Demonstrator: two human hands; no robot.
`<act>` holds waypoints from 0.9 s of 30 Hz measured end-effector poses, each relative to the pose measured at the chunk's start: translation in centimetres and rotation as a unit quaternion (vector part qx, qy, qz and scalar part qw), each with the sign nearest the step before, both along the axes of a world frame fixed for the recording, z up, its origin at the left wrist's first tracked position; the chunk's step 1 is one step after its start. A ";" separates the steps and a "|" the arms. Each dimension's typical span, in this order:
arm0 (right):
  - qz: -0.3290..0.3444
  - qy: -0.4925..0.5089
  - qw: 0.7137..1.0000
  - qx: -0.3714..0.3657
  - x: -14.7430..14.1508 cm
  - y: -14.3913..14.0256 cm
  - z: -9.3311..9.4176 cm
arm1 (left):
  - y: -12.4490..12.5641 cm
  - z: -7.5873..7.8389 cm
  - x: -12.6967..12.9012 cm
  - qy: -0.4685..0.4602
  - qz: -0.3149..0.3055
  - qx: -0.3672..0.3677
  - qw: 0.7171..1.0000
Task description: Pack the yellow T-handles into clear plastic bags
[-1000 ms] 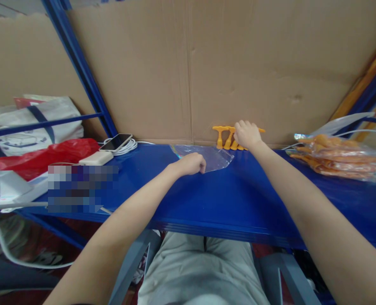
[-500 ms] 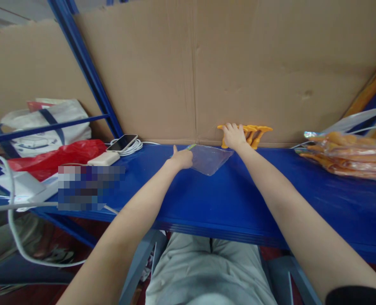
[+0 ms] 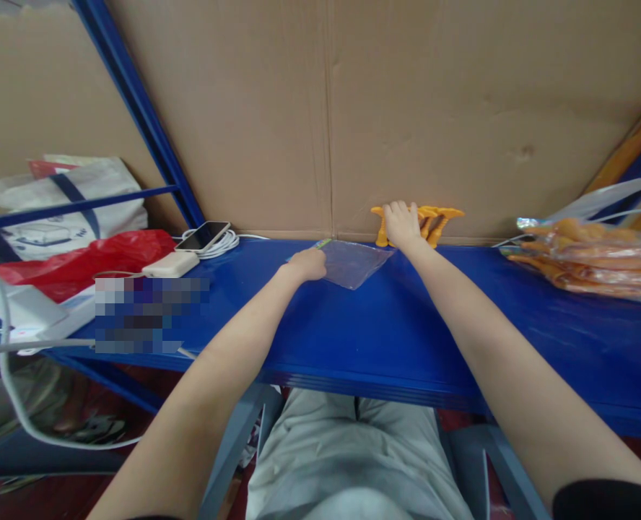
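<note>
My left hand (image 3: 308, 265) is closed at the left edge of a clear plastic bag (image 3: 355, 265), which lies flat on the blue shelf top. A strip of green and yellow shows at the bag's upper edge. Farther right, my right hand (image 3: 401, 222) has its fingers wrapped over one of several orange plastic hammer-shaped tools (image 3: 438, 225). These stand upright in a row against the cardboard, heads at the top. My hand hides part of the row.
Several bagged orange pieces (image 3: 596, 260) are piled at the right. On the left are a phone (image 3: 203, 236) on a coiled white cable, a white power bank (image 3: 170, 264), a red plastic bag (image 3: 93, 261) and a cloth tote (image 3: 76, 206). A cardboard wall (image 3: 407, 108) closes off the back.
My left thumb, raised before, has come down toward the bag. The right hand stays at the orange tools. The whole view has shifted slightly.
</note>
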State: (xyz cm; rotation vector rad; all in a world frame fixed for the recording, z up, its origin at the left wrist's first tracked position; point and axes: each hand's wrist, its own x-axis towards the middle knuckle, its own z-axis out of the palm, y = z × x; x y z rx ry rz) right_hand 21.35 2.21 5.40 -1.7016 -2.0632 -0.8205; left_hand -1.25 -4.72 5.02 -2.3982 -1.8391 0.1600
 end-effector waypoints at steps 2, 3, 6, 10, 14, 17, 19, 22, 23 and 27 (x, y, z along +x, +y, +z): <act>0.013 -0.009 1.000 -0.003 -0.1 -0.4 0.1 | -0.1 0.0 0.1 0.000 0.003 0.002 1.000; 0.013 -0.010 1.000 -0.009 -0.1 -0.7 0.2 | -0.1 0.1 0.1 0.001 0.005 0.003 1.000; 0.008 -0.011 0.999 -0.047 -0.2 -1.6 1.1 | -0.2 0.2 0.2 0.013 0.011 0.006 1.000; -0.003 0.001 0.997 -0.077 0.3 -3.0 2.8 | -0.2 0.2 0.1 0.015 0.018 0.009 1.000; -0.006 0.048 0.997 -0.060 1.2 -4.7 3.9 | 0.0 0.0 0.0 -0.001 0.015 0.007 1.000; -0.011 0.057 0.997 -0.055 1.8 -6.4 3.9 | 0.1 -0.1 0.0 -0.004 0.012 0.008 1.000; -0.023 0.044 0.997 -0.065 2.1 -7.5 3.4 | 0.1 -0.2 0.1 -0.003 0.014 0.010 1.000; -0.046 0.021 0.995 -0.081 2.7 -8.8 2.3 | 0.1 -0.2 0.2 -0.001 0.014 0.010 1.000; -0.052 0.015 0.995 -0.085 2.8 -9.1 1.8 | 0.1 -0.2 0.2 -0.003 0.014 0.010 1.000; -0.044 -0.015 0.992 -0.115 3.5 -9.6 -0.3 | 0.2 -0.3 0.2 -0.017 0.020 0.011 1.000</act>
